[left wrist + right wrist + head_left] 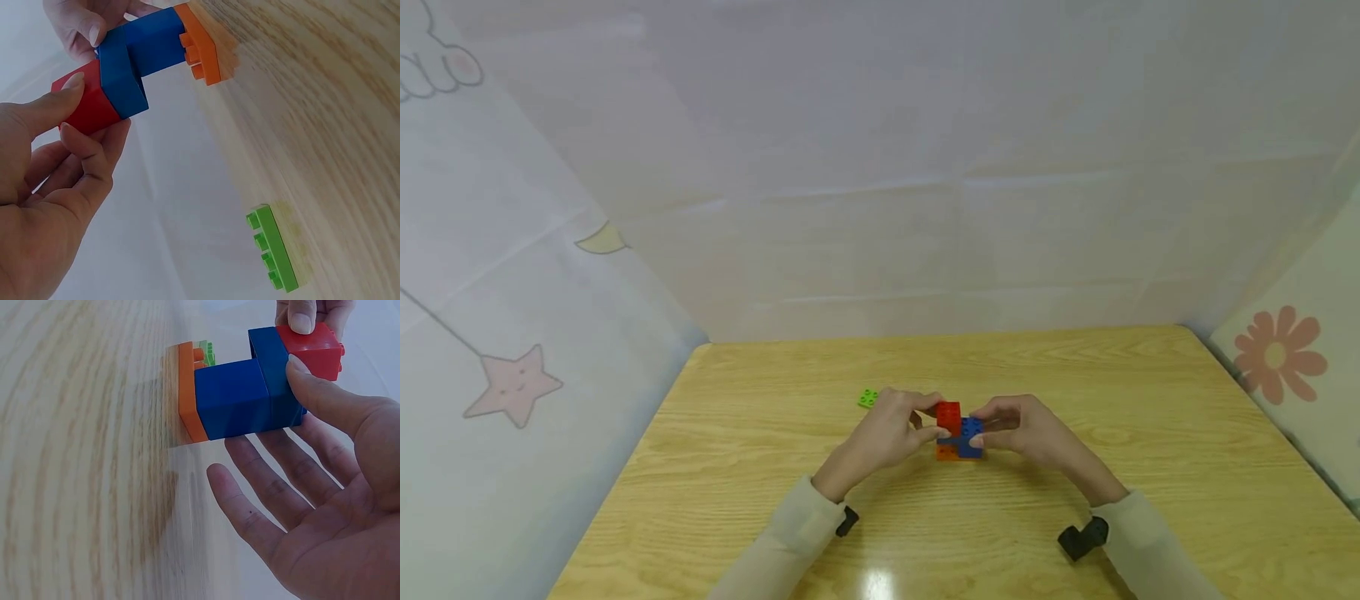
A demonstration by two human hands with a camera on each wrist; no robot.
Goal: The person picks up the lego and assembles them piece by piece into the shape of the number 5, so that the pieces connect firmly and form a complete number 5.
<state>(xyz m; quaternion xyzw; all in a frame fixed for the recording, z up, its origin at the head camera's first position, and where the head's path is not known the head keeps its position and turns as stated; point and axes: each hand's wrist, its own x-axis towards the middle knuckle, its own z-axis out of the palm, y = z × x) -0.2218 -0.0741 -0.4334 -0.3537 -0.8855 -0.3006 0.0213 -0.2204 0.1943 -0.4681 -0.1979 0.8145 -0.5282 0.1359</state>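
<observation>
A small stack of toy building blocks stands in front of me. Its base is a flat orange block (203, 47) with a blue block (232, 397) standing on one side. A flatter, darker blue block (272, 381) lies across the top and overhangs the orange base. On the overhanging end sits a red block (94, 103), pinched between the thumb and fingers of my left hand (891, 429). From the other side, my right hand (1033, 429) holds the darker blue block, thumb on its near face and fingers behind; its lower fingers spread loosely.
A flat bright green block (868, 398) lies studs up on the wooden table (760, 467), beyond my left hand. Pale printed sheets (880, 250) rise behind the table and at both sides.
</observation>
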